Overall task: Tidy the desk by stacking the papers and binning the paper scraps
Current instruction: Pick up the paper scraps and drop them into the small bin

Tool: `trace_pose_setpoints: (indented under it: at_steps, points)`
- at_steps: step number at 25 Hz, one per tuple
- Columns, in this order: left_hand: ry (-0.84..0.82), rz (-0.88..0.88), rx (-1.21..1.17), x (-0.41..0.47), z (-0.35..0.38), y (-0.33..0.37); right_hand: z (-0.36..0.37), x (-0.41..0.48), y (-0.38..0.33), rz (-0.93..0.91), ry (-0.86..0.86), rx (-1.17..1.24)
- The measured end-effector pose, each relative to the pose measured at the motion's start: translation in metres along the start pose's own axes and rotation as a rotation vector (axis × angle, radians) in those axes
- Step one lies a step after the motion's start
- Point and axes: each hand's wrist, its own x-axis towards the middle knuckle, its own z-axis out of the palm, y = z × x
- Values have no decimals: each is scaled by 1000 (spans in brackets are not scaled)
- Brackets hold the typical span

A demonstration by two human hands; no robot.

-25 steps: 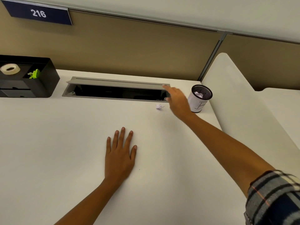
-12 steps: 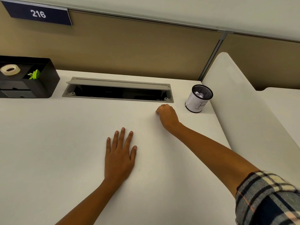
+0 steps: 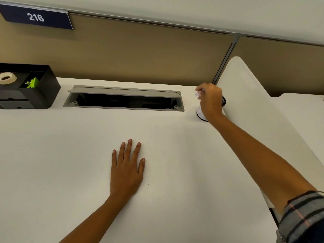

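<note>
Paper scrap (image 3: 198, 94) is pinched in the curled fingers (image 3: 203, 88) of the right hand (image 3: 210, 102), close by the mesh bin (image 3: 223, 102), which is mostly hidden behind that hand near the table's (image 3: 52, 155) far right corner. The left hand (image 3: 127, 171) is laid flat on the table, its fingers straight and slightly spread.

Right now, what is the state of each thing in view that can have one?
Left hand, open, flat on the desk.
Right hand, pinches a scrap at the bin.
Scrap, held, not yet in the bin.
Bin, upright, mostly hidden behind the right hand.
Hatch, lid raised, open.
Tape, lying flat in the organizer.
</note>
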Motion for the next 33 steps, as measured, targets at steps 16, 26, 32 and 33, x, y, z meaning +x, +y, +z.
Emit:
trace_pose_setpoints:
  at_steps: [16, 26, 32, 33]
  points:
    - [-6, -1, -2, 0, 1, 0, 28, -34, 7, -417, -285, -394]
    - [-7, -6, -16, 0, 1, -1, 70, -64, 10, -111, -528, -695]
    - [-8, -2, -14, 1, 1, -1, 62, -65, 8, -83, -501, -704]
    - [-9, -3, -9, 1, 1, -1, 62, -67, 7, -68, -496, -689]
